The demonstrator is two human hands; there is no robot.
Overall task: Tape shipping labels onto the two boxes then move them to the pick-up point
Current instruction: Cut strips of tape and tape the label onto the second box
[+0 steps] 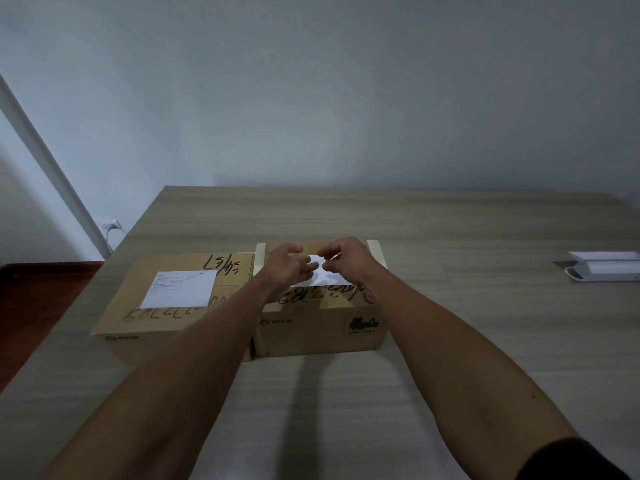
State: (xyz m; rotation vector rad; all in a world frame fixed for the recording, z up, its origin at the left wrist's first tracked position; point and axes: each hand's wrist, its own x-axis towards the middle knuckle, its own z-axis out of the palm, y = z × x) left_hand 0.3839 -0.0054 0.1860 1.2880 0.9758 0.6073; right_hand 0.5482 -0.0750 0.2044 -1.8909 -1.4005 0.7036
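Both hands hover over the right box (320,306) on the counter (485,341): left hand (289,268) loosely open above its label (325,277), right hand (341,259) pinching something I cannot make out.

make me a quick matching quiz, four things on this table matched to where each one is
Things:
1. left box
2. right box
3. white device
4. both hands

Places:
a. far right of the table
b. over the right box's label
c. next to the left box, label partly hidden
d. nearest the table's left edge, label fully in view

Pairs: 1-d, 2-c, 3-a, 4-b
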